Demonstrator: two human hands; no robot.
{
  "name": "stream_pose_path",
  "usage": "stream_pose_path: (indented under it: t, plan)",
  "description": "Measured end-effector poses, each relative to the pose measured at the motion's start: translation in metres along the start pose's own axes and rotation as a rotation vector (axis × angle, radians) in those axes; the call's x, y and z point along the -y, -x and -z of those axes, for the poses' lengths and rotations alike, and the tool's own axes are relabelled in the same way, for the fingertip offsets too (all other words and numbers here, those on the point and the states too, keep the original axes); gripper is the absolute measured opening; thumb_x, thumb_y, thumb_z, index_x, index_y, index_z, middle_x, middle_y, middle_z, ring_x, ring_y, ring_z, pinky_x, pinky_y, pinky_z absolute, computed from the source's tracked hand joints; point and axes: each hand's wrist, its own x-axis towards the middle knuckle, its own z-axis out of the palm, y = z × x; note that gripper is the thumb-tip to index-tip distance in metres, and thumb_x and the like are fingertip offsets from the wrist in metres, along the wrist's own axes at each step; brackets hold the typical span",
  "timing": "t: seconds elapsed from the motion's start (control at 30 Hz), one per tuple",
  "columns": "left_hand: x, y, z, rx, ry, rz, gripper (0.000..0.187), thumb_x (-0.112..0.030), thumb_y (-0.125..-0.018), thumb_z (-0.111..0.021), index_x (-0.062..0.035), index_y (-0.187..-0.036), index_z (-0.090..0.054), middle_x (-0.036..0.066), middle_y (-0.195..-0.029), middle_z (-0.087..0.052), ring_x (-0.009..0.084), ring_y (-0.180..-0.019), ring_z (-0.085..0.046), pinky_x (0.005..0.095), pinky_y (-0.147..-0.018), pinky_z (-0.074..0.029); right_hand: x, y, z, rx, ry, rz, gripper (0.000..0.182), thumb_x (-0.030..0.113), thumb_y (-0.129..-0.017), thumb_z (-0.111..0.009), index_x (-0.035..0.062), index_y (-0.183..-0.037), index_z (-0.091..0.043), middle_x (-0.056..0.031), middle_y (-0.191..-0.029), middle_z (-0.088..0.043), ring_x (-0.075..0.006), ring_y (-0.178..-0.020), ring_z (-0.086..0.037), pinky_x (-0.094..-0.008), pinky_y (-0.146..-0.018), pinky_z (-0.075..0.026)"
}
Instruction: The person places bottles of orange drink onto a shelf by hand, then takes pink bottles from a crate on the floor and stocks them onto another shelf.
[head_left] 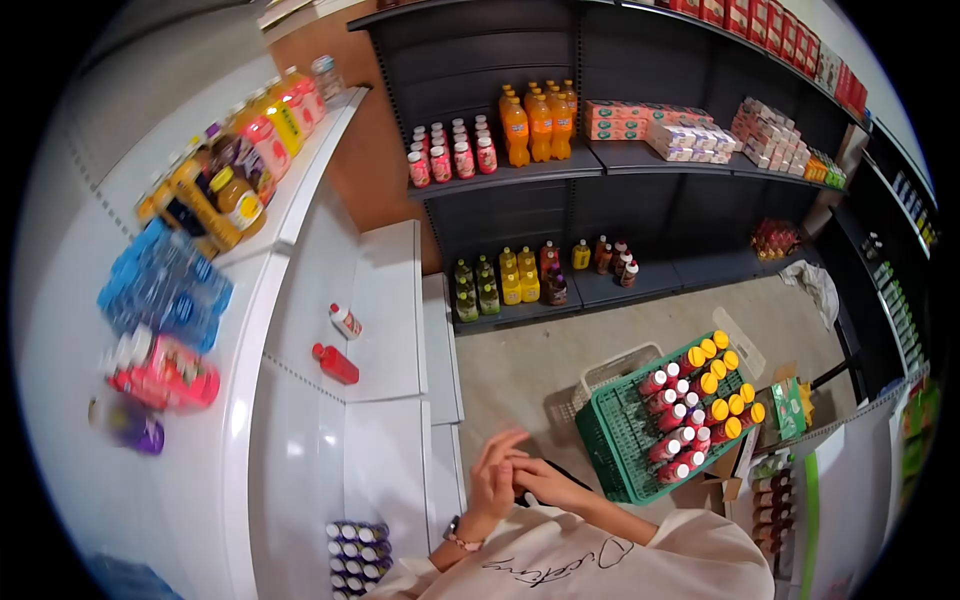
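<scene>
Both hands meet in front of my body, above the beige shirt (590,555). My left hand (494,474), with a watch (453,526) at its wrist, is raised with its fingers stretched out to the upper right. My right hand (548,482) points leftward, its fingers lying against the left hand; part of them is hidden there. I see nothing held in either one. Just right of the hands stands a green crate (607,440), its near corner closest to my right forearm. White-capped red bottles (668,447) and yellow-capped bottles (716,410) stand upright on it.
White shelving (385,330) on the left bears drink bottles, with one red bottle (335,364) lying down. Dark shelves (510,180) ahead carry drinks and boxed packs. A pale basket (590,385) sits on the floor behind the crate; cardboard (728,480) lies at its right.
</scene>
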Motion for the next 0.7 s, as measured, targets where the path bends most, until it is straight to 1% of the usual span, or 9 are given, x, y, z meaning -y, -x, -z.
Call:
stream_pose_path:
  t: [0.03,0.1,0.2,0.3,0.33,0.47,0.57,0.6,0.7]
  plan:
    - [0.017,-0.005,-0.002,0.058,0.002,0.043,0.047,-0.039,-0.099,-0.036,-0.0023,-0.116,-0.06,0.015,-0.111,-0.06,0.0233,-0.09,-0.065,0.0318,-0.077,-0.05,-0.006,-0.006,0.012,-0.005,-0.031,-0.034,0.019,0.018,-0.096,-0.046,0.0035,-0.093,-0.058,0.0016,-0.08,-0.051,-0.0074,-0.073,-0.045,-0.0236,-0.064,-0.039]
    - [0.042,-0.021,-0.01,0.128,-0.044,0.1,0.042,-0.036,-0.098,-0.038,-0.0047,-0.115,-0.061,0.014,-0.106,-0.062,0.0271,-0.09,-0.065,0.0334,-0.078,-0.051,-0.02,-0.017,0.036,-0.027,-0.094,-0.107,0.021,0.021,-0.097,-0.047,0.0037,-0.094,-0.059,0.0019,-0.081,-0.052,-0.0073,-0.071,-0.045,-0.0234,-0.064,-0.039]
    - [0.054,-0.059,-0.026,0.299,-0.125,0.153,0.034,-0.031,-0.096,-0.043,-0.0069,-0.113,-0.062,0.013,-0.108,-0.062,0.0321,-0.091,-0.064,0.0356,-0.077,-0.051,-0.029,-0.035,0.069,-0.136,-0.083,-0.131,0.025,0.028,-0.098,-0.047,0.005,-0.096,-0.058,0.0022,-0.08,-0.053,-0.0069,-0.07,-0.046,-0.0226,-0.063,-0.039]
    - [0.053,-0.115,-0.037,0.482,-0.226,0.115,0.03,-0.024,-0.098,-0.042,-0.0059,-0.113,-0.061,0.015,-0.102,-0.063,0.0323,-0.081,-0.065,0.0351,-0.071,-0.051,-0.023,-0.056,0.1,-0.176,-0.065,-0.068,0.025,0.029,-0.098,-0.046,0.0061,-0.095,-0.056,0.0012,-0.082,-0.055,-0.0078,-0.072,-0.049,-0.0229,-0.065,-0.041]
    - [0.063,-0.136,-0.044,0.469,-0.249,0.001,0.027,-0.019,-0.095,-0.045,-0.006,-0.112,-0.061,0.015,-0.098,-0.063,0.035,-0.08,-0.064,0.0372,-0.068,-0.051,-0.025,-0.07,0.114,-0.218,-0.087,-0.072,0.023,0.028,-0.098,-0.046,0.0065,-0.096,-0.055,0.001,-0.083,-0.055,-0.0079,-0.073,-0.05,-0.0228,-0.066,-0.041]
    - [0.066,-0.223,-0.06,0.549,-0.333,-0.114,0.026,-0.016,-0.092,-0.047,-0.0068,-0.11,-0.063,0.015,-0.093,-0.064,0.0345,-0.076,-0.065,0.0397,-0.065,-0.051,0.011,-0.117,0.159,-0.264,-0.238,0.032,0.018,0.023,-0.097,-0.047,0.0067,-0.098,-0.055,0.0011,-0.083,-0.055,-0.0081,-0.074,-0.05,-0.0224,-0.066,-0.04]
    - [0.072,-0.286,-0.08,0.66,-0.323,-0.125,0.026,-0.016,-0.092,-0.046,-0.0063,-0.109,-0.063,0.015,-0.093,-0.064,0.0339,-0.075,-0.065,0.0397,-0.064,-0.051,0.048,-0.145,0.191,-0.381,-0.268,0.073,0.018,0.022,-0.097,-0.047,0.0062,-0.098,-0.055,0.0015,-0.082,-0.053,-0.0088,-0.074,-0.049,-0.0223,-0.066,-0.04]
    - [0.079,-0.303,-0.088,0.708,-0.342,-0.127,0.026,-0.016,-0.09,-0.049,-0.0076,-0.111,-0.062,0.014,-0.099,-0.064,0.0358,-0.08,-0.064,0.0416,-0.066,-0.052,0.054,-0.152,0.2,-0.442,-0.253,0.125,0.021,0.025,-0.099,-0.044,0.0061,-0.097,-0.055,0.0013,-0.079,-0.052,-0.0096,-0.072,-0.049,-0.0227,-0.065,-0.04]
    - [0.088,-0.339,-0.124,0.758,-0.304,-0.204,0.025,-0.016,-0.091,-0.048,-0.0072,-0.11,-0.062,0.015,-0.097,-0.065,0.0361,-0.081,-0.064,0.0418,-0.066,-0.051,0.053,-0.162,0.242,-0.458,-0.244,0.154,0.025,0.024,-0.101,-0.041,0.004,-0.108,-0.055,-0.0004,-0.098,-0.057,-0.0094,-0.091,-0.053,-0.0251,-0.082,-0.045]
